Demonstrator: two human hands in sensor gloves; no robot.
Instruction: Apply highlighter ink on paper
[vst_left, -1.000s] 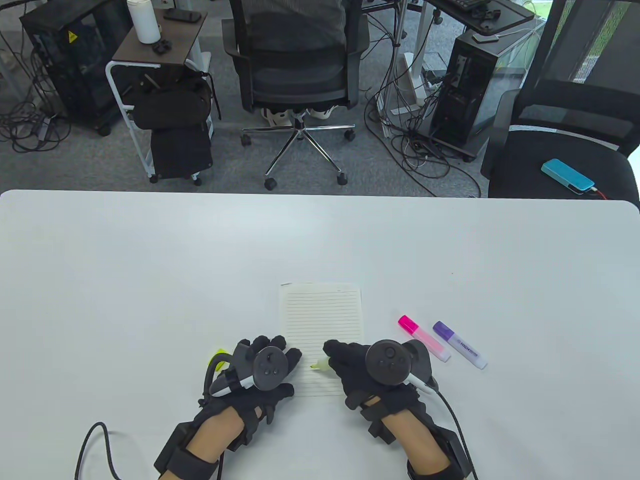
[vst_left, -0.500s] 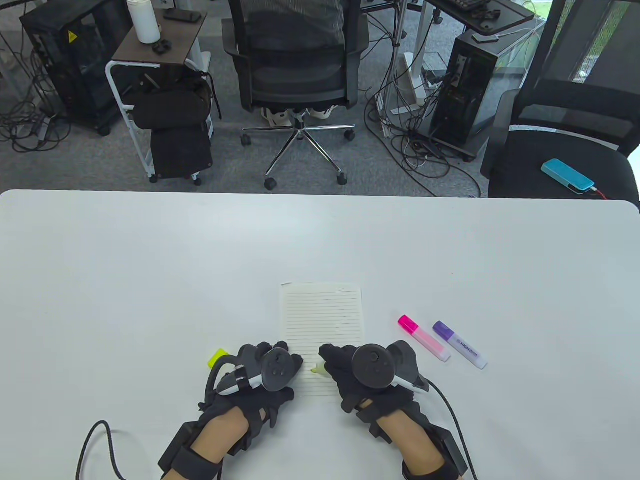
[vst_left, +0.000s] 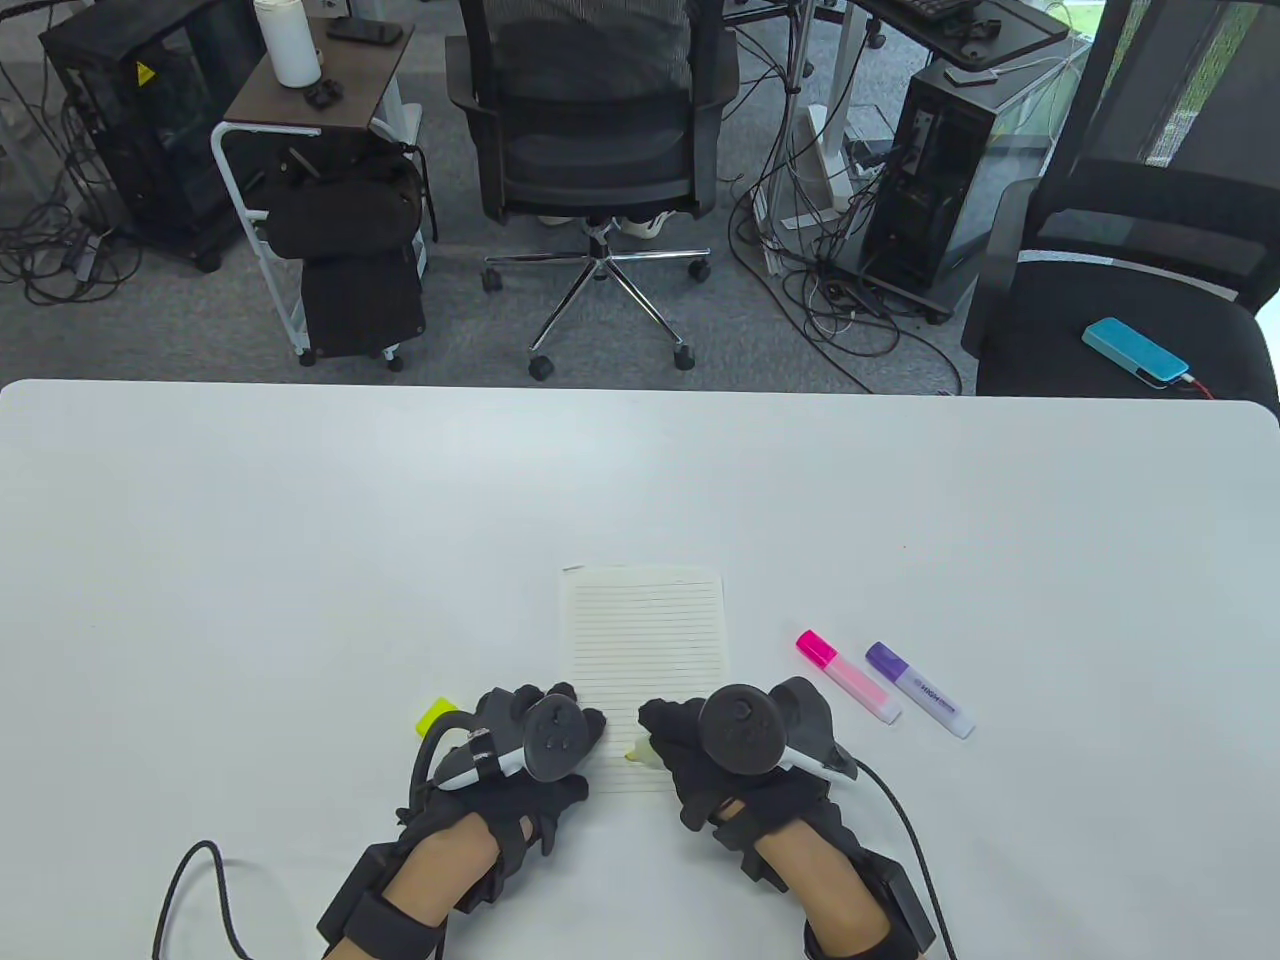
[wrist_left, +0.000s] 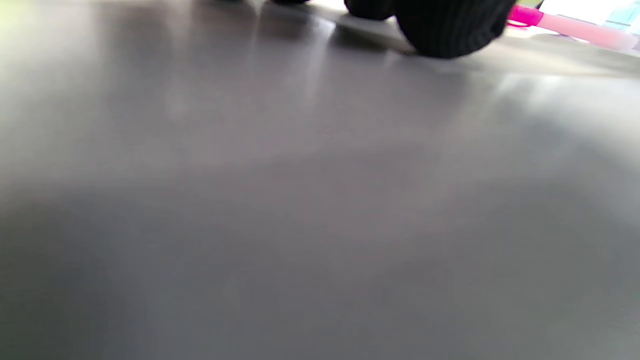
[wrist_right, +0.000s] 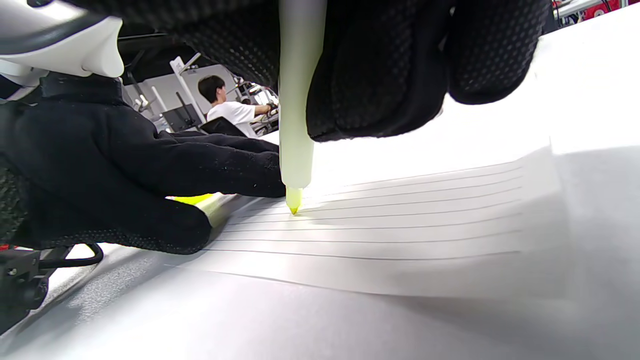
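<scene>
Leftmost, a yellow cap (vst_left: 432, 716) is seen lying on the table (vst_left: 300, 520) just beside the left hand (vst_left: 520, 745), which rests flat with its fingers laid together on the near left edge of the lined paper (vst_left: 645, 640); nothing is gripped by it. Such a thin, light sheet is judged likely to slide or buckle under a dragged tip, so it is best pinned at the edge, as is done here. At the sheet's near end the yellow highlighter (wrist_right: 296, 125) is held close to upright, its chisel tip touching a ruled line. A light, stiff, smooth plastic barrel of this kind is judged best taken low, near the tip, for control. It is pinched there by the right hand (vst_left: 735, 750), whose fingers (wrist_right: 380, 75) are clamped around the barrel, the wrist kept low over the table. Farther right, a pink highlighter (vst_left: 848, 676) and a purple highlighter (vst_left: 918, 690) lie capped, side by side, apart from the paper.
</scene>
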